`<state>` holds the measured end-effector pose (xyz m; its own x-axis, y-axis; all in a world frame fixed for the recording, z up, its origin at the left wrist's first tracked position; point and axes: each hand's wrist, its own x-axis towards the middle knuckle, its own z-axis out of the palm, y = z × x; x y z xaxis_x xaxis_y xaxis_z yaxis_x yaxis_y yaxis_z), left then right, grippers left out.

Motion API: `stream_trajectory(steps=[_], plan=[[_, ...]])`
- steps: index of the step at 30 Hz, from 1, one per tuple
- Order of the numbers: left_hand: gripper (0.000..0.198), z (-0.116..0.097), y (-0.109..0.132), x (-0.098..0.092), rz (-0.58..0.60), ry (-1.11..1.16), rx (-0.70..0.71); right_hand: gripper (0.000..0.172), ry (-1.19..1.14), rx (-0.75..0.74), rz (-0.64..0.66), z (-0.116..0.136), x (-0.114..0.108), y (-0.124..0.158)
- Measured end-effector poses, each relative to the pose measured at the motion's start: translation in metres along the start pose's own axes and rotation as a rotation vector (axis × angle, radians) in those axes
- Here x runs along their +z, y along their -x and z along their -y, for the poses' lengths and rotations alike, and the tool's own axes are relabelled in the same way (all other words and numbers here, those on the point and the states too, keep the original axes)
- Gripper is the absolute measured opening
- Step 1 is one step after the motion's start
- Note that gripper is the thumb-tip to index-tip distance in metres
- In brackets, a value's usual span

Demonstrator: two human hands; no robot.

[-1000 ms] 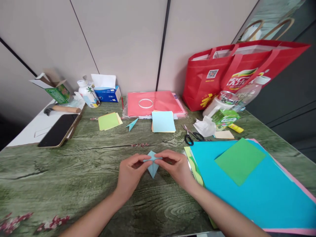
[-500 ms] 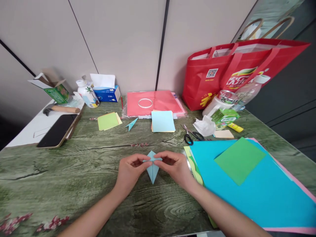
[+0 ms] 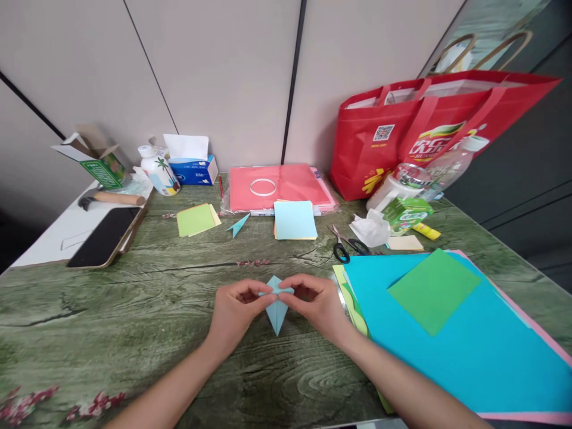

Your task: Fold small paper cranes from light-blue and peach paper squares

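Between my hands is a light-blue folded paper (image 3: 277,313), kite-shaped, with a crease down its middle and its long point toward me. My left hand (image 3: 236,304) pinches its left corner between thumb and fingers. On the other side, my right hand (image 3: 315,301) pinches the right corner the same way. Both thumbs meet near the paper's centre and cover part of it. Farther back on the table lie a small folded blue paper piece (image 3: 238,226) and a stack of light-blue paper squares (image 3: 295,220).
Black-handled scissors (image 3: 343,247) lie right of centre. Large blue sheets (image 3: 447,369) with a green square (image 3: 434,292) on top cover the right side. A red bag (image 3: 370,155) stands behind. Leftward are a phone (image 3: 105,237), a hammer (image 3: 114,198) and green paper (image 3: 195,220).
The hands and folded paper have barely moved, shifting very slightly toward me. Both hands keep their pinch on the paper.
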<state>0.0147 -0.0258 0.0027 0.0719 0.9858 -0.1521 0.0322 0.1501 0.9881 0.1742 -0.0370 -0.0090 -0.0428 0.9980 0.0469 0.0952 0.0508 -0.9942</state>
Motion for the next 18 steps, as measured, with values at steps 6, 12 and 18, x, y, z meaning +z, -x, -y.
stream_trajectory(steps=[6,12,18], plan=[[0.010,0.0006,0.0012,-0.0002,0.005,0.002,-0.009,0.012,0.019,0.006,0.014,0.0022,0.0009,0.0002],[0.011,-0.0022,0.0019,0.0011,-0.004,0.003,-0.010,0.011,0.013,0.034,0.044,0.0044,-0.0008,0.0001],[0.014,-0.0050,0.0032,0.0021,0.022,0.031,-0.024,0.012,-0.010,0.038,0.036,0.0024,0.0007,0.0005]])
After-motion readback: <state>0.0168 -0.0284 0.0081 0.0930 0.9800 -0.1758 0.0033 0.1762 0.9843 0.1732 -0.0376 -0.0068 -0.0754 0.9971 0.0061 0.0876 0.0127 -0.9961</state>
